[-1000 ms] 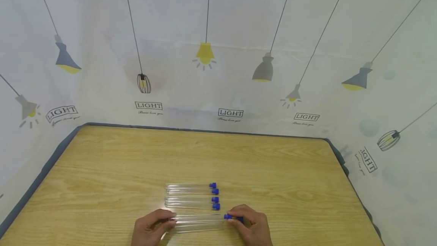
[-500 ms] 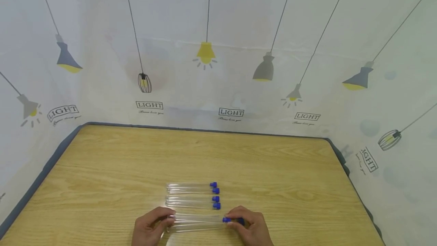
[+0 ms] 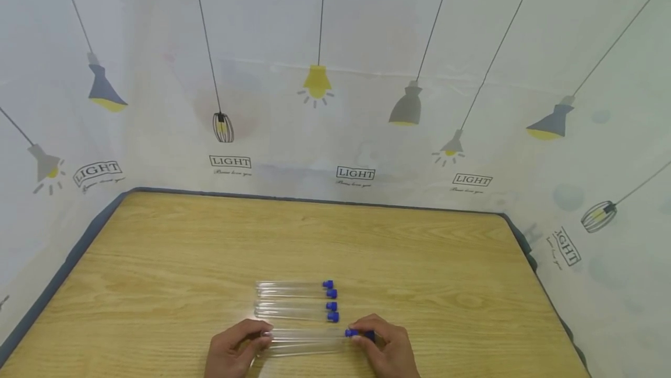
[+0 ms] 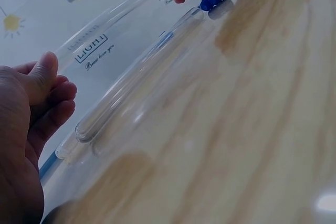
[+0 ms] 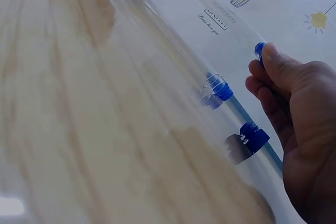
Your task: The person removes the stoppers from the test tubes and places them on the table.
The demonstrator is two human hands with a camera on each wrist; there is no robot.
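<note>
My left hand (image 3: 238,346) pinches the closed end of a clear test tube (image 4: 113,17) between thumb and fingers. At the tube's other end, my right hand (image 3: 385,343) pinches a blue stopper (image 5: 259,49) at the mouth. The tube is held lengthwise between both hands, raised over the table. Under it lies another clear test tube (image 4: 134,80), its mouth toward the right hand. A loose blue stopper (image 5: 254,137) lies on the table beneath the right hand; the head view shows it partly behind the fingers.
Just beyond the hands, several clear tubes with blue stoppers (image 3: 331,306) lie in a row, stoppered ends to the right. The wood-grain table (image 3: 209,238) meets a lamp-printed curtain (image 3: 293,133) along its back and sides.
The right hand and the stopper end dipped slightly toward the table, then came back up. The left hand has barely shifted, and the row of tubes has stayed put.
</note>
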